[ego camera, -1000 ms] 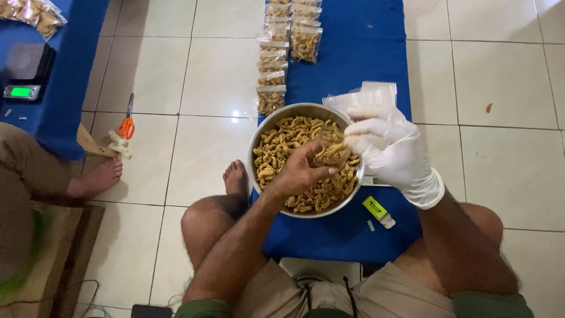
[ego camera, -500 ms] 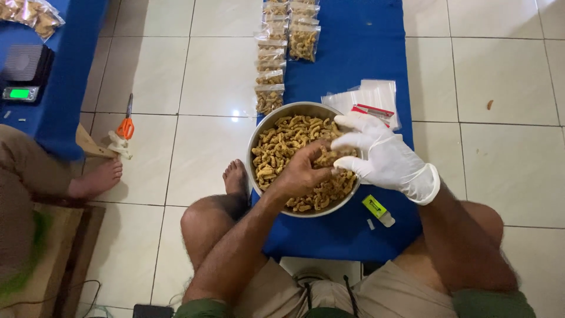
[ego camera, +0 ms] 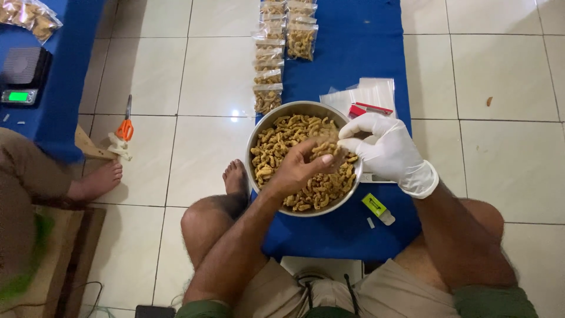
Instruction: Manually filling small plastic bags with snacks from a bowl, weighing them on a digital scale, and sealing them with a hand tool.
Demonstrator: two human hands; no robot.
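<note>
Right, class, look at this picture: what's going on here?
A person sits on a tiled floor over a metal bowl of golden fried snacks. Their bare left hand and white-gloved right hand meet above the bowl around a small clear bag. Filled snack packets line the blue mat; empty bags lie beside the bowl.

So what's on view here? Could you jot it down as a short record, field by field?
Left hand: bare left hand, over the metal bowl, pinching a small clear bag
Right hand: white-gloved right hand, at the same bag
Bowl contents: golden fried snacks
Surface: low blue table
Nearby: filled snack packets, empty clear bags, orange scissors on the tiled floor, digital scale
</note>
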